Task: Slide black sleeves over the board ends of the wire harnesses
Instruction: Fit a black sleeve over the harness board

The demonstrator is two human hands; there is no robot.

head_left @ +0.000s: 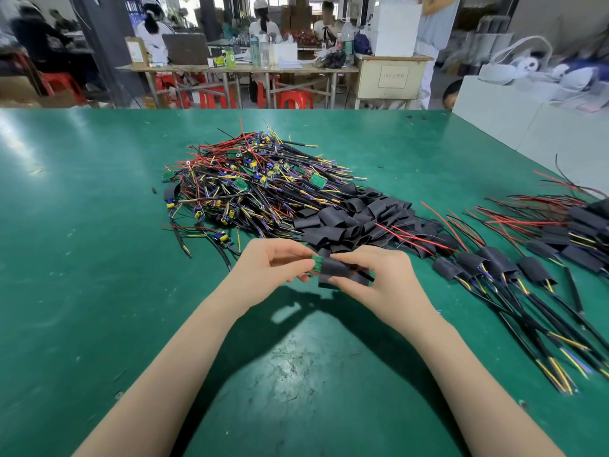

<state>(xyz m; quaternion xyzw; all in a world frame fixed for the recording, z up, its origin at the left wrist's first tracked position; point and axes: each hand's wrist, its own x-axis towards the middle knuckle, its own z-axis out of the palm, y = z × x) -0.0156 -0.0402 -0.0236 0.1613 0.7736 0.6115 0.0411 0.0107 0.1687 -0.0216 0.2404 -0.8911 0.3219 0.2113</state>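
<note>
My left hand (275,263) pinches a small green circuit board (317,262) at the end of a wire harness. My right hand (379,280) grips a black sleeve (336,270) that covers part of that board; only the board's left edge sticks out. A black wire shows past my right fingers. Behind my hands lies a big heap of unsleeved harnesses (250,186) with red, yellow and black wires. A pile of loose black sleeves (356,219) sits to its right. Sleeved harnesses (501,268) lie in a row at the right.
The green table (82,258) spreads all around. A stray black bit (153,190) lies left of the heap. White boxes (514,120) stand at the far right edge. People sit at benches with red stools beyond the table.
</note>
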